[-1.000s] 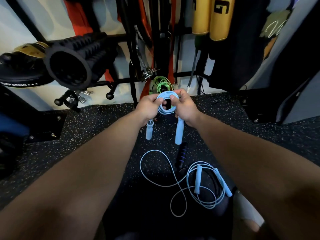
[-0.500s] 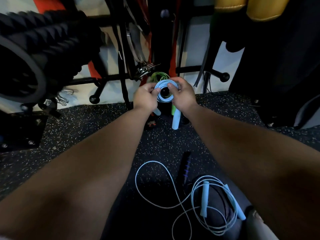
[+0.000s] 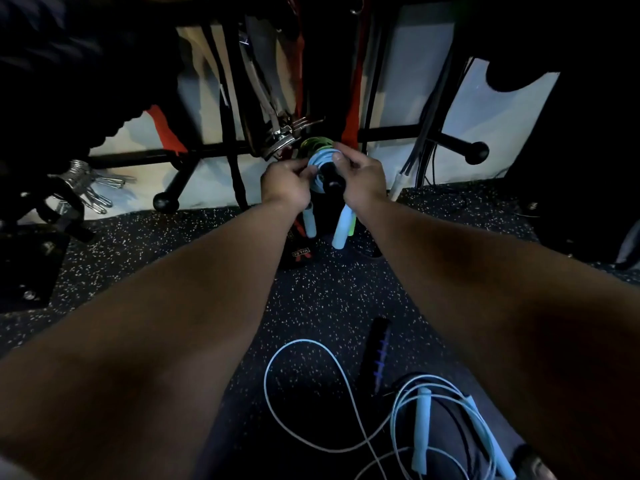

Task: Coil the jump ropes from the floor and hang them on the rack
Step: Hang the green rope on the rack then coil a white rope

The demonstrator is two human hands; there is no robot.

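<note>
A coiled light-blue jump rope (image 3: 320, 160) is held up between both hands at the black rack (image 3: 398, 133). My left hand (image 3: 285, 183) pinches the coil's left side, and my right hand (image 3: 362, 180) grips its right side. The coil rings a black ball-tipped rack peg (image 3: 333, 183). Its two blue handles (image 3: 341, 226) hang down below my hands. Behind the coil a green coiled rope (image 3: 313, 143) hangs at the rack. A second light-blue jump rope (image 3: 420, 431) lies loose and uncoiled on the floor near me.
Other black pegs (image 3: 478, 152) stick out from the rack at left and right. Metal clips (image 3: 83, 185) hang at the left. Straps and red bands (image 3: 351, 109) hang above. A dark ribbed handle (image 3: 375, 355) lies on the speckled black floor (image 3: 138, 244).
I have moved closer to the rack, and both hands have carried the blue coil forward until it rings the ball-tipped peg.
</note>
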